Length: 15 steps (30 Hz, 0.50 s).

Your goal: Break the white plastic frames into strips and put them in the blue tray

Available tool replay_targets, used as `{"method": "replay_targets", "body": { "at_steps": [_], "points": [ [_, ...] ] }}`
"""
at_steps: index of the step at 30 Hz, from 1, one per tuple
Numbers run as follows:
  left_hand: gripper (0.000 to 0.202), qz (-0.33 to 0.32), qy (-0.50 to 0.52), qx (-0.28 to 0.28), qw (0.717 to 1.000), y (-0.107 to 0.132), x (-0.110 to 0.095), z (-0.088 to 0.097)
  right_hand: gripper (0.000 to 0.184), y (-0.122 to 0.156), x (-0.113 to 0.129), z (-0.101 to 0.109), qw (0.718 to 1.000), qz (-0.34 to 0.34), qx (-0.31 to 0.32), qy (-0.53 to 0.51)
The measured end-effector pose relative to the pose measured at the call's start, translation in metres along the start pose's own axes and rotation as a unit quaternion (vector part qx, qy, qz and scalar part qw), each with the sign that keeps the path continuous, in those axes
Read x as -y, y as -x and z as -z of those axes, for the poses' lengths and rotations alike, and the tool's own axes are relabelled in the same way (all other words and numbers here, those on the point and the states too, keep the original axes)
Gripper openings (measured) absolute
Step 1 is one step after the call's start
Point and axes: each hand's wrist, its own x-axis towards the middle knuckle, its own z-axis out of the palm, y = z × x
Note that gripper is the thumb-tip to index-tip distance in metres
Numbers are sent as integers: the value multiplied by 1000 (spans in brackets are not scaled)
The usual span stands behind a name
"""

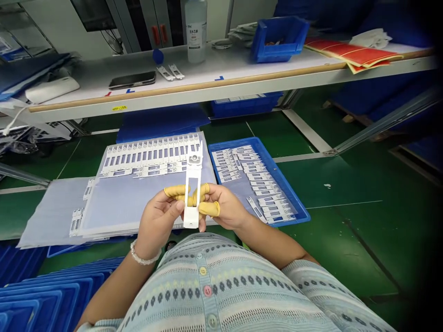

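Between both hands a white plastic frame part (191, 216) stands upright, long and narrow, with a rectangular window and a round grey feature near its top. My left hand (157, 219) pinches its left edge with thumb and fingers. On its right edge, my right hand (223, 207) grips with thumb and forefinger. Yellow finger cots cover several fingertips. Behind the hands, a stack of white sheets (128, 203) carries a row of similar white parts (148, 154) along its far side. To the right, a blue tray (287, 184) holds many more such parts in columns.
A white bench (145, 99) runs across the back, bearing a plastic bottle (196, 32), a phone (132, 80), a blue bin (280, 39), red folders (353, 50) and two loose white parts (170, 72). Stacked blue trays (58, 295) stand at lower left.
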Motion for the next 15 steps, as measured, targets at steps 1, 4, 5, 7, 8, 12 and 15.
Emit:
{"method": "replay_targets", "body": {
  "at_steps": [1,4,5,7,8,12,15],
  "points": [
    [32,3,-3,-3,1000,2,0,2,41,0,-1,-2,1000,4,2,1],
    [32,15,-7,-7,1000,6,0,8,37,-1,-4,-6,1000,13,9,4],
    [31,16,-7,-7,1000,7,0,10,37,-2,-5,-8,1000,14,9,5],
    [28,8,-11,-1,1000,8,0,16,37,-4,-8,-10,1000,10,8,9],
    [26,0,-15,3,1000,9,1,19,38,-6,-9,-11,1000,7,7,13],
    [19,-20,-26,14,999,11,1,34,40,-15,-16,-15,999,-6,8,41],
    [18,-44,-69,-1,997,15,1,46,37,-22,-19,-20,996,-9,13,91]
  ]
}}
